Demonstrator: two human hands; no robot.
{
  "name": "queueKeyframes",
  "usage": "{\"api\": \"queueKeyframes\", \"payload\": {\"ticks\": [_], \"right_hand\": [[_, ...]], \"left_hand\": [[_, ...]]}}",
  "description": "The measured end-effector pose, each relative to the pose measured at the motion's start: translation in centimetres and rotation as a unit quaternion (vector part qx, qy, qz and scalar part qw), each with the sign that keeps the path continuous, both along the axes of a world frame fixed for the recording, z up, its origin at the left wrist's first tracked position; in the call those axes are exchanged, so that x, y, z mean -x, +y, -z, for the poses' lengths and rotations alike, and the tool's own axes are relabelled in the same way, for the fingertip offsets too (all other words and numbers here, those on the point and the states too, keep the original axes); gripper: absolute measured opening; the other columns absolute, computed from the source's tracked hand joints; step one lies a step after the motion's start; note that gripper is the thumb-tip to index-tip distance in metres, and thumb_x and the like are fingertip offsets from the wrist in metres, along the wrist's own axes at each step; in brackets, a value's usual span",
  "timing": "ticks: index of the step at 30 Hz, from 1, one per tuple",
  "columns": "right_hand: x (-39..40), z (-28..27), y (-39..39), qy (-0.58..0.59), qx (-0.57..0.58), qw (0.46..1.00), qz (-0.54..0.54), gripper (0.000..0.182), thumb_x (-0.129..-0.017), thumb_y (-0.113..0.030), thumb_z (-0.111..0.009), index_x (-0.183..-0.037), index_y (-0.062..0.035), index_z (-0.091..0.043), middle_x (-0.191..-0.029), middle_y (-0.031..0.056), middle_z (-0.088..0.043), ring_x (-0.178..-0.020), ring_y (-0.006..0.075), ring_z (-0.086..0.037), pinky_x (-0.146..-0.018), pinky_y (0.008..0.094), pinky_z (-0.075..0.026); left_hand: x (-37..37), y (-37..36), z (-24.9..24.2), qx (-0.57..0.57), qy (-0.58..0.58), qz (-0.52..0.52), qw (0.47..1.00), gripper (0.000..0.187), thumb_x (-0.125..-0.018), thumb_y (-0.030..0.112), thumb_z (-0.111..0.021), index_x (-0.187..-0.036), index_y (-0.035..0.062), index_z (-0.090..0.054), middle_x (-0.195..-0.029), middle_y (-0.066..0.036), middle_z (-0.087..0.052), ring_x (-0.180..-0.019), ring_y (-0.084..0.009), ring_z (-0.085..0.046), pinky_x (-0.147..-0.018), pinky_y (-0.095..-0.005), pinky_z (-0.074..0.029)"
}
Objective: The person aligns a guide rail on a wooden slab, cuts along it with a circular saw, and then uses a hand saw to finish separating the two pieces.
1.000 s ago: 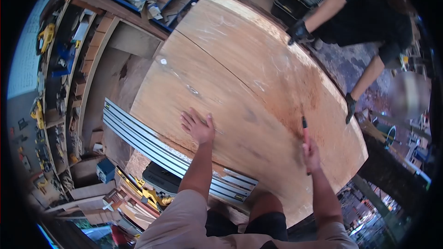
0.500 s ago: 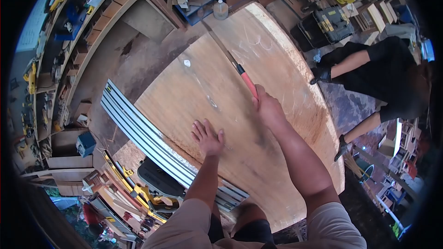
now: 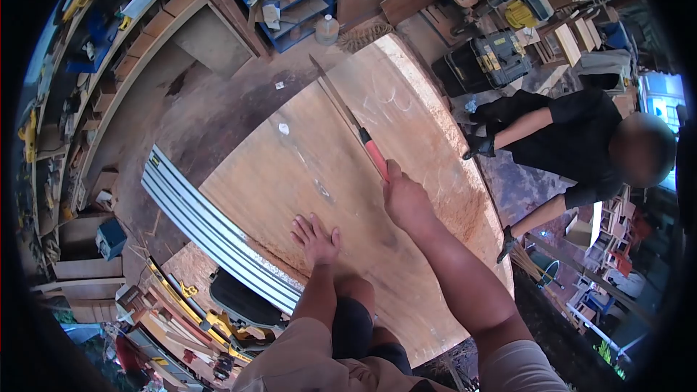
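A large wooden slab (image 3: pixel 348 210) spans the middle of the view. My right hand (image 3: pixel 408 202) is wrapped round the red handle of a handsaw (image 3: pixel 375 160), whose long thin blade runs up and left along a cut in the slab to its far edge. Flat on the slab, fingers spread, lies my left hand (image 3: pixel 316 239). Left of that hand, a silver slotted guide rail (image 3: pixel 210 221) rests along the slab's left edge.
A co-worker in black (image 3: pixel 566 138) leans at the slab's right edge, gloved hands on it. Beyond are a blue shelf (image 3: pixel 301 7), a jug (image 3: pixel 327 30) and a black toolbox (image 3: pixel 483 62). A yellow tool (image 3: pixel 232 330) lies lower left.
The whole view has shifted, with the slab now lower and further left. The saw is still in my right hand, and more of its blade shows beyond the slab's far edge. The co-worker's head has come into view.
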State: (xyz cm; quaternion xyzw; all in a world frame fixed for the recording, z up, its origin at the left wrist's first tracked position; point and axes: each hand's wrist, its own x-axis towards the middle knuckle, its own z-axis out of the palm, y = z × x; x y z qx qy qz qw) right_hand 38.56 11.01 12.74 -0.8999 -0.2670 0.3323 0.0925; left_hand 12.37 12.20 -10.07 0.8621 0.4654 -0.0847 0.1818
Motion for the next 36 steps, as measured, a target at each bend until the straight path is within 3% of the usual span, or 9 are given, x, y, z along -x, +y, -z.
{"api": "queueKeyframes", "payload": {"ticks": [6, 21, 24, 28, 30, 36], "right_hand": [[-0.8, 0.6, 0.0, 0.022, 0.011, 1.0, 0.003, 0.041, -0.096, -0.021, -0.051, -0.133, -0.006, -0.04, -0.102, 0.0286, -0.064, -0.09, 0.0469, -0.064, -0.079, 0.0554, -0.05], [-0.8, -0.7, 0.1, 0.021, 0.047, 0.999, -0.016, 0.047, -0.097, -0.023, -0.049, -0.139, -0.0053, -0.036, -0.108, 0.0262, -0.063, -0.09, 0.0465, -0.064, -0.079, 0.0545, -0.051], [-1.2, -0.7, 0.0, 0.028, 0.053, 0.998, -0.023, 0.048, -0.097, -0.023, -0.049, -0.14, -0.0053, -0.035, -0.108, 0.0262, -0.063, -0.089, 0.0461, -0.064, -0.08, 0.0545, -0.051], [-1.3, -0.1, -0.1, 0.037, 0.053, 0.998, -0.014, 0.051, -0.097, -0.023, -0.05, -0.142, -0.0061, -0.034, -0.107, 0.0264, -0.063, -0.087, 0.046, -0.065, -0.08, 0.0543, -0.051], [-1.3, 0.5, -0.6, 0.025, 0.011, 0.999, -0.02, 0.054, -0.097, -0.023, -0.05, -0.145, -0.0067, -0.032, -0.104, 0.0261, -0.063, -0.084, 0.0455, -0.065, -0.078, 0.0538, -0.052], [-1.4, 0.4, -0.2, 0.048, 0.066, 0.995, -0.056, 0.061, -0.097, -0.021, -0.046, -0.152, -0.0051, -0.023, -0.106, 0.0256, -0.062, -0.084, 0.0426, -0.067, -0.077, 0.0504, -0.054]], "left_hand": [[0.3, 0.0, 0.9, -0.014, -0.032, 0.0, 0.999, 0.088, -0.088, 0.059, -0.049, -0.153, 0.006, -0.022, -0.156, -0.033, -0.015, -0.146, -0.0495, -0.007, -0.114, -0.0677, -0.005], [0.0, 0.3, -0.1, 0.02, -0.018, -0.002, 1.0, 0.084, -0.09, 0.053, -0.05, -0.152, 0.0046, -0.022, -0.156, -0.033, -0.013, -0.146, -0.0487, -0.006, -0.114, -0.0658, -0.004], [-2.0, 2.9, -0.5, -0.018, -0.061, 0.01, 0.998, 0.077, -0.092, 0.047, -0.051, -0.151, 0.0054, -0.026, -0.156, -0.032, -0.015, -0.146, -0.0491, -0.009, -0.114, -0.0663, -0.004], [-10.9, 14.9, -0.7, -0.056, -0.189, -0.029, 0.98, 0.067, -0.093, 0.04, -0.05, -0.15, 0.0104, -0.031, -0.157, -0.028, -0.017, -0.146, -0.0463, -0.013, -0.113, -0.0676, -0.007], [-14.9, 19.8, 0.8, -0.067, -0.132, -0.046, 0.988, 0.069, -0.095, 0.044, -0.048, -0.152, 0.0116, -0.028, -0.159, -0.025, -0.016, -0.147, -0.0434, -0.012, -0.114, -0.0661, -0.007], [-17.1, 21.3, 1.0, -0.091, -0.025, -0.053, 0.994, 0.07, -0.097, 0.051, -0.038, -0.156, 0.0158, -0.021, -0.162, -0.021, -0.01, -0.149, -0.0389, -0.008, -0.115, -0.0641, -0.005]]}}
